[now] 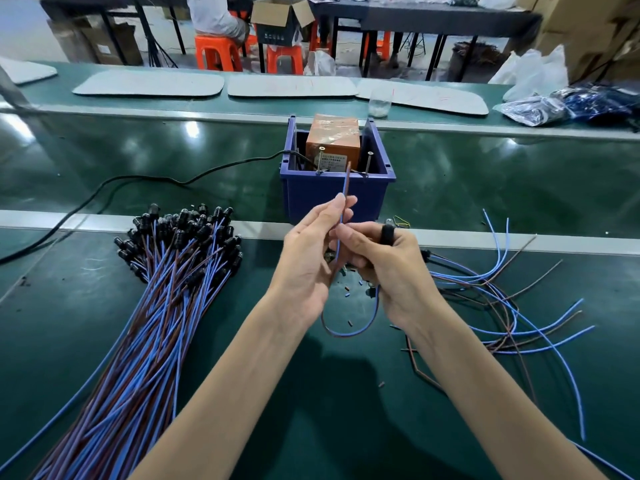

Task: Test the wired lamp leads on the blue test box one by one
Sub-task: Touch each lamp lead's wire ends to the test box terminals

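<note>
Both hands meet over the near edge of the green bench. We note the left hand (311, 251) pinching one lead (344, 192) between thumb and fingertips, and the right hand (384, 268) curled round the same lead lower down. It is a thin blue wire paired with a brown one. It rises from the fingers, and its bare tip shows in front of the open top of the blue box (336, 199), between two upright metal pins (322, 162). We cannot tell whether it touches either. Below the wrists the lead hangs in a loop.

A black ring-shaped piece (388, 233) sits at the top of the right hand; we cannot tell what it is.

The box is hard blue plastic with square walls. It stands just beyond the hands and holds an orange block (332, 136) wrapped in glossy tape. A black cable (138, 178) snakes from the box to the left.

Left of the arms lies a thick bundle of leads (156, 306), blue and brown, with black lamp heads (183, 230) crowded at the far end. To the right, loose leads (502, 296) lie curled and crossing. Small cut bits (349, 292) are scattered under the hands.

Further back:
- flat grey mats (149, 83) with rounded corners
- a clear cup (380, 102)
- crinkled plastic bags (540, 105)
- orange stools (218, 53)
- an open cardboard carton (282, 15)
</note>
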